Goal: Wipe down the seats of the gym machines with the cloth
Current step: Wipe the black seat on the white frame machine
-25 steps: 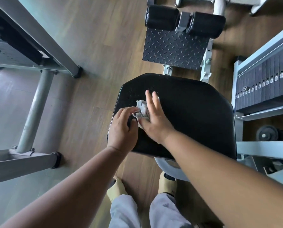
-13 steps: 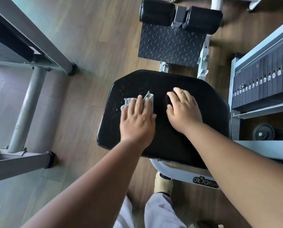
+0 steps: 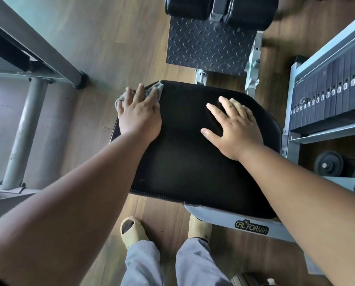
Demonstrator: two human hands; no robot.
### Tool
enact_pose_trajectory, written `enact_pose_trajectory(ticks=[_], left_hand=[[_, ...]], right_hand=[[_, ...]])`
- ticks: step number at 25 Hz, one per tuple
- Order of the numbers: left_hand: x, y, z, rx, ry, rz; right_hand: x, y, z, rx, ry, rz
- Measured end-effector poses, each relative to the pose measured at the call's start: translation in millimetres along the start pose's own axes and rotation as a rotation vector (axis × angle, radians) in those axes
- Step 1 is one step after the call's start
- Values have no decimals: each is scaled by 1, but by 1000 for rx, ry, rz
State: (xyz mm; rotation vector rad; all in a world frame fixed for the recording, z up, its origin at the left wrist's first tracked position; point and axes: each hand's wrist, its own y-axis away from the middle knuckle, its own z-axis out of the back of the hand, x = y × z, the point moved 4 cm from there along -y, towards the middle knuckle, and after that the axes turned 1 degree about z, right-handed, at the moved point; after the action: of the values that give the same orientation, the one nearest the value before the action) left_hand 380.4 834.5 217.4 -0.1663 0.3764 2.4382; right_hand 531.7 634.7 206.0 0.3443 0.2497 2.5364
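Pressing 1 cloth (image 3: 151, 92) on 1 seat (image 3: 184, 153): left hand (image 3: 139, 116).

L hand (image 3: 139, 116) flat on cloth (image 3: 156, 89), seat (image 3: 184, 153) corner

left grip (image 3: 138, 115) flat, fingers spread; right grip (image 3: 234, 124) flat, splayed

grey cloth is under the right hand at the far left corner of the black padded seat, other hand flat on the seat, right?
Wrong hand: the head view shows the crumpled grey cloth under the left hand, at the far left corner of the black padded seat. The right hand lies flat on the seat, holding nothing.
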Motion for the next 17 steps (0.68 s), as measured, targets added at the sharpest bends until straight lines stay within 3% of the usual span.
enact_pose_trajectory(ticks=[3,6,9,11,15,17], left_hand=[[19,46,6,21,-45,-157],[42,54,9,47,-6,-2],[18,-3,1,-19,34,113],[-17,-31,-4,-32,4,31],[-43,12,-14,21,-48,-383],[-9,36,-8,10,-45,-363]], right_hand=[[-2,-1,4,-10,-19,1],[-1,-2,0,-20,-3,-5],[-1,-2,0,-37,-7,-5],[-3,-2,0,-53,-24,15],[-4,-3,0,-77,-51,29],[-4,-3,0,-91,-54,24]])
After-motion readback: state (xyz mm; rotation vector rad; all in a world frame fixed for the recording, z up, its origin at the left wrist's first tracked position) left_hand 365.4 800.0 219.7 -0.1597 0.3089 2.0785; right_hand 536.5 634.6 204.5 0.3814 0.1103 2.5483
